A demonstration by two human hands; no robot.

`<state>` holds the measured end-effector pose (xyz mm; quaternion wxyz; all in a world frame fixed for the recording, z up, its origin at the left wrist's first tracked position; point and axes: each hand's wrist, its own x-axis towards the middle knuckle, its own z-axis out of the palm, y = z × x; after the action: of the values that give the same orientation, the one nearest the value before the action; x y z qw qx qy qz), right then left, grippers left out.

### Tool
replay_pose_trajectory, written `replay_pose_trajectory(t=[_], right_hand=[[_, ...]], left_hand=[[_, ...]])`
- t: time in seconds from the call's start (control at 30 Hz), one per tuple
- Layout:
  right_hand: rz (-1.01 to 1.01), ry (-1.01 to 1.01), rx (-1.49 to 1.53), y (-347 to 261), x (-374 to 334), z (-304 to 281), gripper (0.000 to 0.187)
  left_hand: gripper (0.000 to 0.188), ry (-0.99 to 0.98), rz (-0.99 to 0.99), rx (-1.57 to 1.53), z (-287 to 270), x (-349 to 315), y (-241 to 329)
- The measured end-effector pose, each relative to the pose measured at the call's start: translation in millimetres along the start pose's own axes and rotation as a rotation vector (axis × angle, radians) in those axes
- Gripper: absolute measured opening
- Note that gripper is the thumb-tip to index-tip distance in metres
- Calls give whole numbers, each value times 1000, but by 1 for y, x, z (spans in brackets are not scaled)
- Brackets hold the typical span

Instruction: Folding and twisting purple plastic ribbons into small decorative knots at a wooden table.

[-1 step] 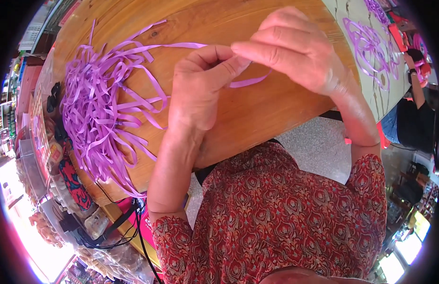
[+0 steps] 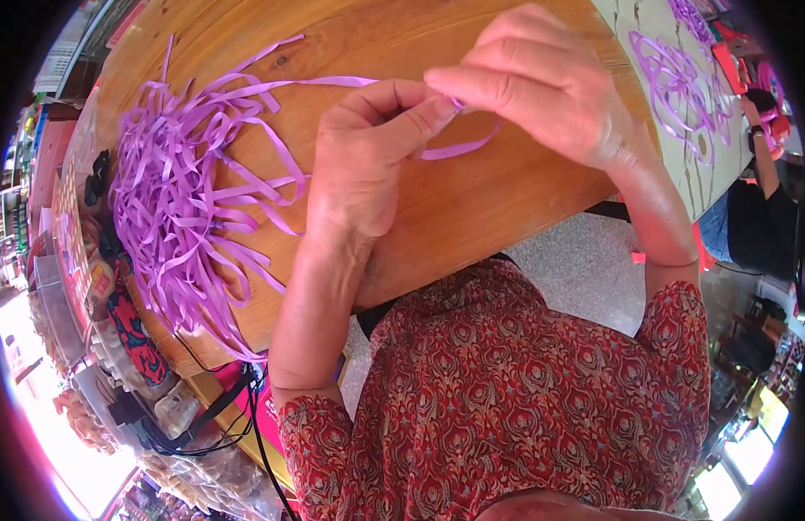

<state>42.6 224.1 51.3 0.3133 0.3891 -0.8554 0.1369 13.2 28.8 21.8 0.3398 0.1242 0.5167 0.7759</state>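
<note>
Over the wooden table [image 2: 506, 208], a purple ribbon [image 2: 461, 149] runs through my two hands. My left hand [image 2: 376, 143] pinches it between thumb and forefinger, with a length leading left to a tangled heap of purple ribbon [image 2: 181, 191]. Fingers closed, my right hand [image 2: 541, 91] meets the left thumb at the fingertips, where a small bit of purple shows. A loop of the ribbon hangs below the right fingers. What exactly lies between the right fingertips is mostly hidden by the hand.
More purple ribbon [image 2: 680, 100] lies loosely on a pale marbled table [image 2: 632, 22] at the right. Beyond it a person in dark clothing [image 2: 762, 230] reaches an arm in. Black cables [image 2: 255, 408] and plastic-bagged goods [image 2: 198, 460] crowd the lower left edge.
My hands have shifted very slightly. A little more purple ribbon shows at the meeting fingertips.
</note>
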Motion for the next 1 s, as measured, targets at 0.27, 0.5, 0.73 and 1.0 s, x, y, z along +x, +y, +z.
replay_pose_trajectory(t=[0.27, 0.5, 0.73, 1.0], right_hand=[[530, 235, 343, -32, -9, 8, 15], [670, 342, 467, -39, -10, 20, 7], [1128, 373, 1250, -40, -11, 19, 7], [1077, 406, 1660, -37, -14, 25, 14]], left_hand=[[10, 180, 159, -25, 14, 1, -6], [9, 173, 278, 22, 17, -3, -8], [10, 133, 256, -95, 16, -2, -11], [10, -98, 220, -321, 11, 1, -13]])
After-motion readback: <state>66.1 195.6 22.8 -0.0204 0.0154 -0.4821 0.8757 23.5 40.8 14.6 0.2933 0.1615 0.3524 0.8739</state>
